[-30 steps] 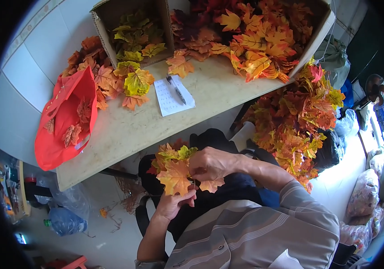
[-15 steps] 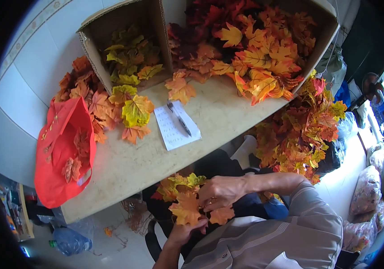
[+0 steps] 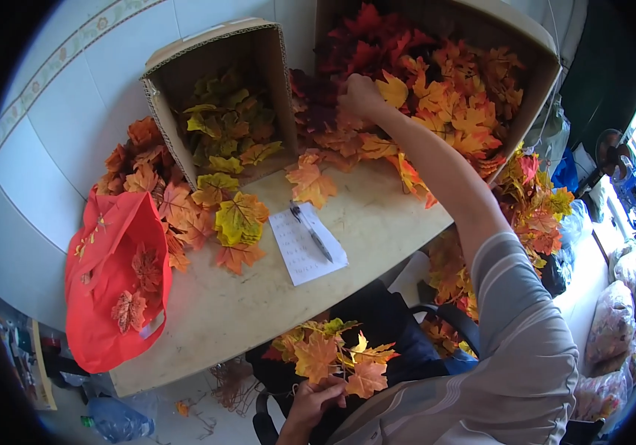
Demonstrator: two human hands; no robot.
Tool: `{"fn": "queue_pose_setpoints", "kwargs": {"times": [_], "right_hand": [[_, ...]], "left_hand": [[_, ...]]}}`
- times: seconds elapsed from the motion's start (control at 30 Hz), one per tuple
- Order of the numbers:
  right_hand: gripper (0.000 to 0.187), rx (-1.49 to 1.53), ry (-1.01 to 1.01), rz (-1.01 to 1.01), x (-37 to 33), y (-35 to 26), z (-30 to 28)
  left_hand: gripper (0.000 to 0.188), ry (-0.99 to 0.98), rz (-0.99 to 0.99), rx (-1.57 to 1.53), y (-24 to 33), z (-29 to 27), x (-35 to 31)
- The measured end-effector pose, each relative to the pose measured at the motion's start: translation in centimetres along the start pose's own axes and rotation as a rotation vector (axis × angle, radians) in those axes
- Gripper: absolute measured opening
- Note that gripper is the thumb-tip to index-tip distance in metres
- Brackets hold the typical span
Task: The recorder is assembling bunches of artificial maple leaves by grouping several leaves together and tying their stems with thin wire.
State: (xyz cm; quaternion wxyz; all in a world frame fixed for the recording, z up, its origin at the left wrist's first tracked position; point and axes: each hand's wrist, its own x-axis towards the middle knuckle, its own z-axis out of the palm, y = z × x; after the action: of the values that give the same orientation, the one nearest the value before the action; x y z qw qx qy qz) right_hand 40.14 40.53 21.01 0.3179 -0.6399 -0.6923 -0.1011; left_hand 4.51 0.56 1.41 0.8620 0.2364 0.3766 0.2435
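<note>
Our left hand (image 3: 313, 405) pinches the sprig (image 3: 316, 357); whether our right hand (image 3: 362, 96) grips the dark leaves (image 3: 322, 116) we cannot tell, but a hasty tug could spill them.

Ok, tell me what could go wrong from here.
The right hand, at the heaped leaves, might knock some loose. The sprig, held only by the left hand, could slip. The red bag seems to overhang the table, so a bump might tip it off.
</note>
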Motion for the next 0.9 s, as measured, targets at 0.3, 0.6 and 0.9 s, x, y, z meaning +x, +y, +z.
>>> {"fn": "queue_pose_setpoints", "kwargs": {"times": [0.3, 0.6, 0.9], "right_hand": [[0.018, 0.608, -0.002, 0.643, 1.1, 0.4, 5.9], [0.02, 0.758, 0.003, 0.576, 0.4, 1.7, -4.1], [0.032, 0.489, 0.077, 0.168, -5.7, -1.1, -12.3]], "left_hand": [[0.016, 0.036, 0.009, 0.001, 0.8, -0.2, -0.2], [0.01, 0.077, 0.025, 0.013, 1.1, 0.4, -0.3], [0.01, 0.004, 0.203, -0.135, -0.6, 1.1, -0.2]]}}
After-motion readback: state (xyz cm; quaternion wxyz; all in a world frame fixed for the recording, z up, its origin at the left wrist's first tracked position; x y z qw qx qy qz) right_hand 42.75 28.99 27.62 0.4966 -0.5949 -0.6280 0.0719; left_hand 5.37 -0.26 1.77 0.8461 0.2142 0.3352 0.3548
